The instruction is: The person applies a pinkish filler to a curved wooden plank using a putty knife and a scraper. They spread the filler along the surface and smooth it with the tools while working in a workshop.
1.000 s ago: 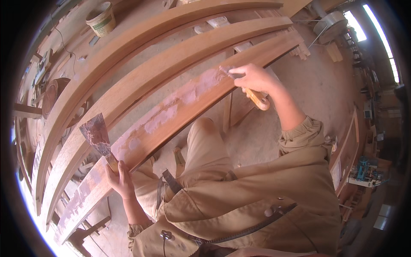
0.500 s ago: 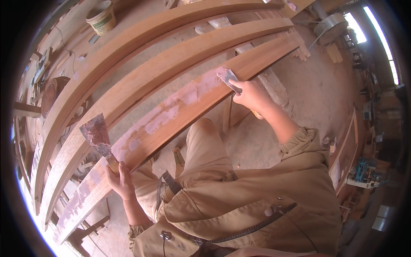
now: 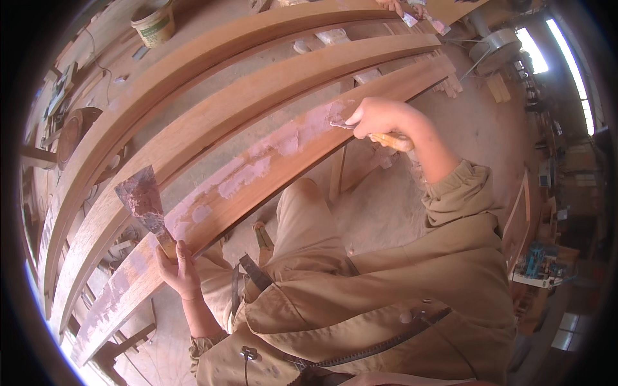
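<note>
My left hand [image 3: 180,273] is closed round the handle of a wide putty knife [image 3: 143,201], its blade smeared with pinkish paste and held over the near plank's left part. In my right hand [image 3: 380,119] is a second, narrower putty knife [image 3: 390,140] with a yellowish wooden handle; its blade is seen edge-on at the plank's face. The near wooden plank [image 3: 277,174] runs slantwise before me. Pinkish filler [image 3: 248,175] lies in uneven patches along its upper half, ending close to the right-hand knife.
Two curved wooden beams [image 3: 193,122] lie beyond the near plank. Another person's hands [image 3: 412,11] hold a scraper at the far beam's right end. A bucket [image 3: 154,27] stands on the floor at the far left. My knees are under the plank.
My right hand has rolled over, turning its knife from blade-flat to edge-on and showing the handle. Another person's hands have come into view at the top. My left hand has barely shifted.
</note>
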Action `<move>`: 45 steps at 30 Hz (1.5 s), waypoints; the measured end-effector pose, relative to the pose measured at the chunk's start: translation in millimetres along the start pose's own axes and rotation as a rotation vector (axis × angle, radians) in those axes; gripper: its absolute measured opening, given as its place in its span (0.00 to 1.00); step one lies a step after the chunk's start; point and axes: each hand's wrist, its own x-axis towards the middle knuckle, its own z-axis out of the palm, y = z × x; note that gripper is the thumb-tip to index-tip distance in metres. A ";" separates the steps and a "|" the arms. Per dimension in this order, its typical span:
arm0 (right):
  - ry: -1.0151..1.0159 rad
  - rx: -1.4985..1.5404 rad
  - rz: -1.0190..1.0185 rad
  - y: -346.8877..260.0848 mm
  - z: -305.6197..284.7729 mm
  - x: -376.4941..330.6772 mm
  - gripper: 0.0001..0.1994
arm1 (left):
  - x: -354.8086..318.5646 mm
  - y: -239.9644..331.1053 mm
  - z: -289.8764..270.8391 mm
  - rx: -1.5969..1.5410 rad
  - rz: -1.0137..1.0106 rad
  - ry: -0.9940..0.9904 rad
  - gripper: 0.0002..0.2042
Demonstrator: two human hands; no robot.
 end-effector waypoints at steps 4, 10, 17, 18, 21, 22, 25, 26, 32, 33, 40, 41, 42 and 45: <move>0.040 0.425 0.099 21.8 -13.4 15.1 0.23 | 1.8 8.6 3.0 -0.035 0.027 -0.047 0.09; -0.009 -0.003 -0.117 -15.5 10.9 0.9 0.25 | 0.8 5.7 4.0 -0.004 0.009 0.005 0.09; -0.002 0.378 0.076 8.6 -8.5 -37.4 0.26 | 2.0 8.7 -0.2 -0.033 0.004 -0.048 0.09; 0.060 0.374 0.070 21.3 -6.4 -30.4 0.26 | 1.6 7.8 -0.9 -0.029 0.014 -0.044 0.09; 0.253 0.300 0.060 55.1 7.5 -12.4 0.25 | 3.4 5.5 2.5 -0.023 -0.012 -0.039 0.09; 0.299 0.240 0.032 54.9 12.2 -7.7 0.25 | 2.9 5.4 1.3 -0.012 -0.029 -0.029 0.09; 0.357 0.204 0.035 52.0 22.2 2.0 0.25 | 2.5 6.5 2.1 0.009 -0.054 0.005 0.10; 0.348 0.209 0.056 51.3 26.8 3.7 0.25 | 2.8 7.6 2.3 0.032 -0.048 0.005 0.11; 0.368 0.298 0.054 59.7 55.5 -9.7 0.27 | 2.1 12.1 -0.2 0.068 -0.044 0.005 0.11; 0.304 0.306 0.036 61.4 47.1 -9.9 0.27 | 1.4 13.2 -1.0 0.066 -0.046 0.002 0.11; 0.121 0.274 0.119 70.0 -13.2 17.9 0.25 | 4.9 10.7 3.6 0.015 -0.010 -0.025 0.10; 0.075 0.254 0.130 63.6 -19.5 16.5 0.25 | 5.4 12.2 3.1 0.008 -0.018 -0.027 0.10; 0.031 0.234 0.140 59.4 -22.4 17.3 0.25 | 5.5 13.3 3.0 0.001 -0.026 -0.030 0.10; 0.043 0.015 -0.031 43.9 -10.2 8.9 0.25 | 3.6 13.7 5.0 -0.021 0.009 -0.012 0.11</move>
